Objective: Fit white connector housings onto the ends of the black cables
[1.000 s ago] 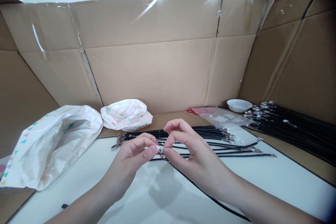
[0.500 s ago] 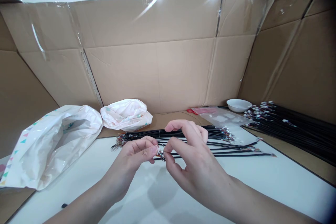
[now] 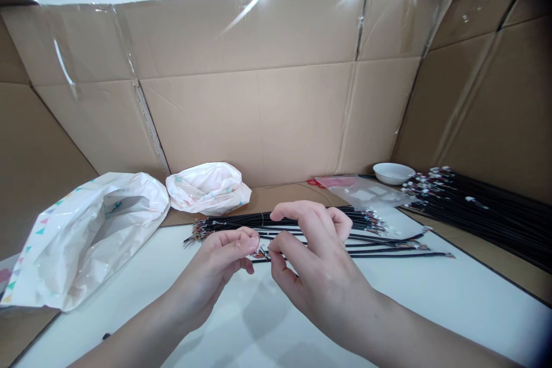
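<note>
My left hand [image 3: 218, 273] and my right hand [image 3: 313, 264] meet above the white table [image 3: 431, 299], fingertips pinched together on a small metal clasp [image 3: 261, 252] at the end of a black cord. Both hands are closed on that clasp; the cord itself is mostly hidden under my right hand. Just behind my fingers lies a bundle of black cords [image 3: 310, 219] with metal ends, and a few loose cords [image 3: 388, 247] stretch to the right.
Cardboard walls [image 3: 259, 115] enclose the table. Two white plastic bags [image 3: 86, 230] [image 3: 209, 187] lie at the left. A clear bag [image 3: 362, 190], a white bowl [image 3: 392, 172] and a big pile of black cords [image 3: 483, 207] sit at the right.
My right hand has turned, its fingers curling over and down; the cord that trailed under my right wrist is no longer seen. My left hand has stayed pinched on the clasp.
</note>
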### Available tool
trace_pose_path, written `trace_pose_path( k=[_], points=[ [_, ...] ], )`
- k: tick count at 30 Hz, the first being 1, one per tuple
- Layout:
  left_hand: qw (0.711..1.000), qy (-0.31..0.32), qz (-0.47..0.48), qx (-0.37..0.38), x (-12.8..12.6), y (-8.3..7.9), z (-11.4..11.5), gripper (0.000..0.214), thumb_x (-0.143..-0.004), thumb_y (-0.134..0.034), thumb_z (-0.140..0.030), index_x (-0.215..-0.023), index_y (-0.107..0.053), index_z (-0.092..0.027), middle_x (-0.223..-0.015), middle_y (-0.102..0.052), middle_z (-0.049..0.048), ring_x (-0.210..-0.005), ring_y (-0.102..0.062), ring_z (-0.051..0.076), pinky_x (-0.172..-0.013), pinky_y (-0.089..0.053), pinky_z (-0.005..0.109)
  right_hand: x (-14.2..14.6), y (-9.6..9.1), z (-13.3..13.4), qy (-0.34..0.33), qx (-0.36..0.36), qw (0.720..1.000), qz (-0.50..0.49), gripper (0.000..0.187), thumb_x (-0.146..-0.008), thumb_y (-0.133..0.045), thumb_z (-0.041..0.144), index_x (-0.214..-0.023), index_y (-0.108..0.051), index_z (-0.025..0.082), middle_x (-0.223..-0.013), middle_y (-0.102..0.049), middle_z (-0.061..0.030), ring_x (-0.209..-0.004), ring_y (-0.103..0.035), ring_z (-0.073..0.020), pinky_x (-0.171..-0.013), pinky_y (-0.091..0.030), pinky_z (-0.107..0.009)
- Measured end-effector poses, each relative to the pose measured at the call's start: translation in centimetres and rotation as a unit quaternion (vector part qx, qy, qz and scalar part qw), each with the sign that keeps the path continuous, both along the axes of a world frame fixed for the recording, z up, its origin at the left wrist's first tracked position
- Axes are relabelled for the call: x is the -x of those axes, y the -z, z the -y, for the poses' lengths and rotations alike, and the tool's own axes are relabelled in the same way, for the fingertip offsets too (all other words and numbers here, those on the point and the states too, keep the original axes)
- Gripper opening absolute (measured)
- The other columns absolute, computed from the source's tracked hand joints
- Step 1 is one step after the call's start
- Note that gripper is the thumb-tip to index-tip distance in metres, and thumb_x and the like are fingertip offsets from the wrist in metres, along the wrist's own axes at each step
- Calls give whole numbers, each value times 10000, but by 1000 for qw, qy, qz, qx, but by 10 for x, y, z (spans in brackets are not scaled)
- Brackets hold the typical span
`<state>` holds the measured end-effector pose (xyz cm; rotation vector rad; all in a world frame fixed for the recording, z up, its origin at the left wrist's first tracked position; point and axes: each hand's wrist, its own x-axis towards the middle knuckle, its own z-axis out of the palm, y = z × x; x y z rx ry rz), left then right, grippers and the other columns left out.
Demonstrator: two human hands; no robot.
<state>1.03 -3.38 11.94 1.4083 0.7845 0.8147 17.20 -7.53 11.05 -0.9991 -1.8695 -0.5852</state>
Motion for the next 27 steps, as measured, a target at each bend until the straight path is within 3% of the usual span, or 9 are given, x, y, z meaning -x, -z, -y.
trace_pose_path(
  k=[14,22,27],
  points=[
    [1000,16,-10,-11,0,3,-2,267,-752,-646,-410,-665,-610,-160,-755,-489,16,-688,-407,128,-640,-378,254,-2,3,-1,4,4,999,45,187,-805,-451,-4,-780,-515,170,-1085,-544,-87,-1016,-446,-222,-789,-218,-392],
    [999,19,-26,-13,1,0,-3,262,-732,-666,-405,-640,-610,-166,-702,-479,-2,-665,-407,123,-635,-364,249,-5,-1,3,-10,7,996,92,223,-869,-389,-2,-796,-529,155,-1055,-572,-87,-1007,-443,-207,-737,-217,-372],
    [998,47,-32,25,5,2,-8,243,-737,-675,-380,-635,-624,-166,-668,-512,-11,-643,-427,110,-635,-368,230,-5,-4,1,-50,-46,987,145,271,-906,-325,13,-781,-537,125,-1002,-603,-73,-918,-486,-189,-742,-247,-367]
  ],
)
